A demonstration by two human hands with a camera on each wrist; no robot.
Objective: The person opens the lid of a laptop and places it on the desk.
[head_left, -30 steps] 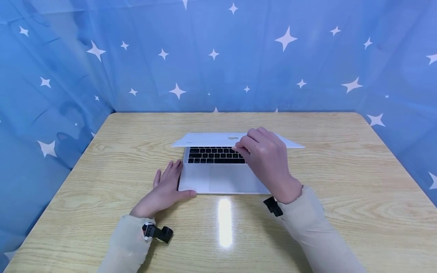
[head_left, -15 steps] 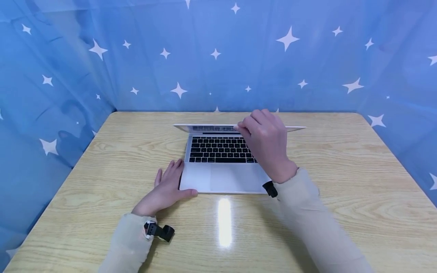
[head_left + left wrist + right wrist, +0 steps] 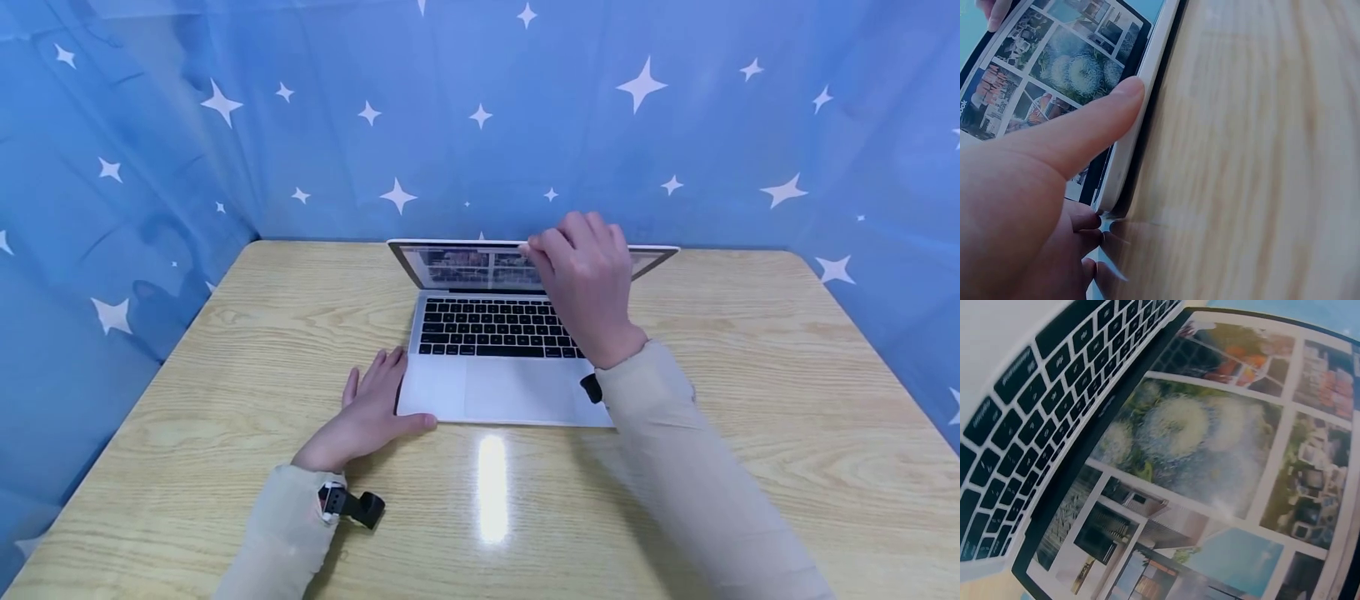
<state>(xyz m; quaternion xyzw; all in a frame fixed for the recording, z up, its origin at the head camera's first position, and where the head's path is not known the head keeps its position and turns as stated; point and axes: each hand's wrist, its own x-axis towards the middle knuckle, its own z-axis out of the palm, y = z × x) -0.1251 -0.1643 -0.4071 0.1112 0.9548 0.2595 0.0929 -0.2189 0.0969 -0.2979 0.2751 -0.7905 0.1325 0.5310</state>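
Observation:
A silver laptop (image 3: 521,390) sits on the table, its lid raised and its screen (image 3: 457,265) tilted back. Black keys fill the keyboard (image 3: 1054,394), and the lit screen (image 3: 1175,434) shows a collage of photos. With fingertips at the top edge of the lid, my right hand (image 3: 588,287) grips it near the middle and covers part of the screen. My left hand (image 3: 363,421) rests at the front left corner of the base. Its thumb (image 3: 1094,128) lies straight against the front edge, while the other fingers extend along the left side.
The light wooden table (image 3: 765,433) extends around the laptop. A blue curtain (image 3: 450,158) with white stars hangs behind and at both sides. On the left sleeve is a black wrist strap (image 3: 348,504).
The lid has swung up and back from nearly flat over the keyboard, exposing all key rows and the screen. My right hand has risen away with it; my left hand has stayed at the corner.

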